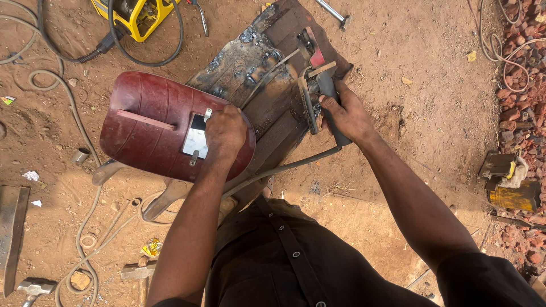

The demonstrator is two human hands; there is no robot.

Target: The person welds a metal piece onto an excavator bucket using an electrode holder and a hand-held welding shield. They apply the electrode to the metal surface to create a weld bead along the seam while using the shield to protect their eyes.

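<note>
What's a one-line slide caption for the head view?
Left hand holds a red welding shield; right hand grips an electrode holder over scorched metal.

Dark brown button-front shirt w/ short sleeves, small round buttons, bare forearms

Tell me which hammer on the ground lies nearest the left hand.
The wooden-handled hammer at bottom centre-left, beside the left forearm. Nearest the left hand, ahead of the steel-headed one in the bottom-left corner and the one at top.

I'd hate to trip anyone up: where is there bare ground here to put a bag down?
Bare dirt lies between the scorched metal sheet and the brick rubble. The left is crowded: cables, hammers and scraps surround the red welding shield.
</note>
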